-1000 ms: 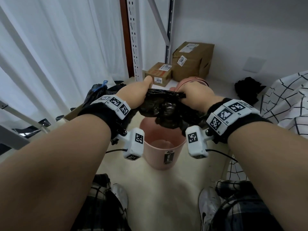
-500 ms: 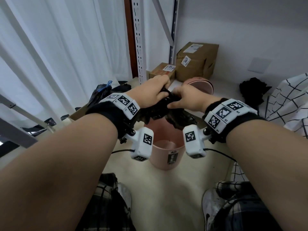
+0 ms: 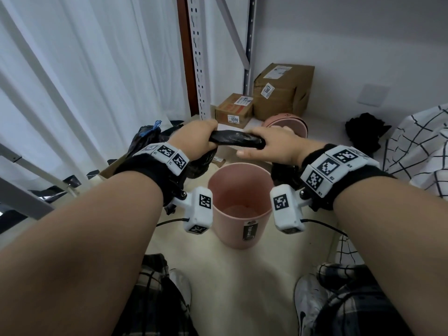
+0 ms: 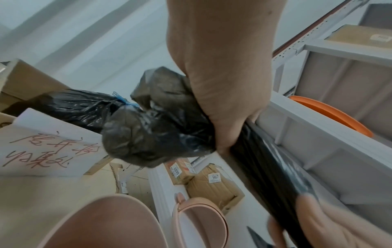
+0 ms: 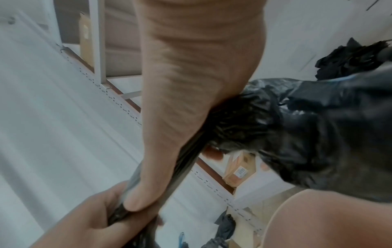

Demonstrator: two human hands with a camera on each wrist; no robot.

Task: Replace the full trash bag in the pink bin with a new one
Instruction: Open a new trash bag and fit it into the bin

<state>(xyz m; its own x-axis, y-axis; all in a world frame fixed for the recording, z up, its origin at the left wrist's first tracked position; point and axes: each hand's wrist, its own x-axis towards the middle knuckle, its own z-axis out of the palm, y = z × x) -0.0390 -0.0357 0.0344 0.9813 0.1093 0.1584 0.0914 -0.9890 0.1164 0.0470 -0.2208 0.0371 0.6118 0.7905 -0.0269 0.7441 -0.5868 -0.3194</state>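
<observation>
1. We hold the new bag (image 3: 236, 139) between both hands, above the pink bin (image 3: 240, 204) and a little beyond its far rim. The bin stands on the floor between our feet, its mouth open and unlined.

2. Our left hand (image 3: 194, 138) has its fingers curled tight round one end of the black plastic. In the left wrist view a crumpled wad of bag bulges out of that fist.

3. Our right hand (image 3: 271, 146) clamps the other end between thumb and fingers. In the right wrist view another bunched mass of plastic hangs from that hand, though blur hides just how the fingertips sit.

4. The stretch between the two fists is pulled into a taut rope whose long axis runs left to right, level, crosswise over the bin. This is the relation the next move turns on: the bin's mouth lies straight below and slightly nearer us than the rope, and neither hand is clearly closer to it.

5. We judge the bag is not yet opened. The mouth must be found and spread before the plastic goes down into the bin.

6. The full bag (image 3: 148, 135), knotted with a blue tie, lies on the floor to our left, well apart from the bin. That half of the job looks done.
</observation>
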